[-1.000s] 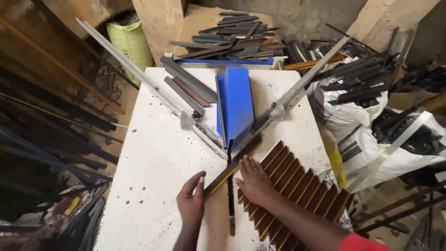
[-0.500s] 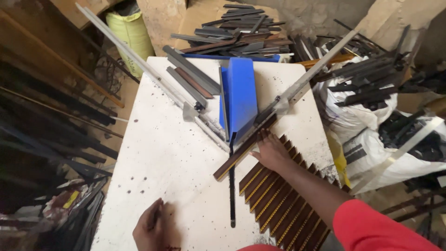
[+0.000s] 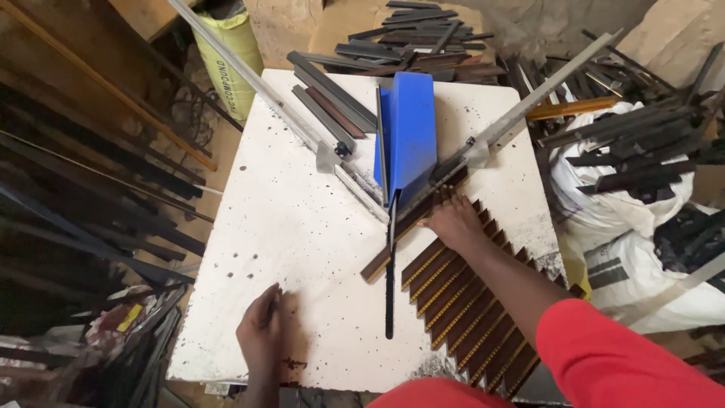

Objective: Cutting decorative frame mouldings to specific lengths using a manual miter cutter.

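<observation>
The brown strip (image 3: 411, 227) lies slanted on the white table (image 3: 302, 227) against the blue guide (image 3: 411, 132); it looks light, stiff and narrow, best pressed flat near its upper end, where the right hand (image 3: 453, 221) rests with fingers spread, gripping nothing; the left hand (image 3: 260, 332) lies loosely curled, empty, at the table's edge

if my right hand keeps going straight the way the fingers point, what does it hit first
Probably the blue guard. The right hand rests on the brown strip, fingers aimed up and left toward the guard's lower end, though depth is hard to judge from one view.

Cluttered workshop, white table (image 3: 302, 227)
</observation>
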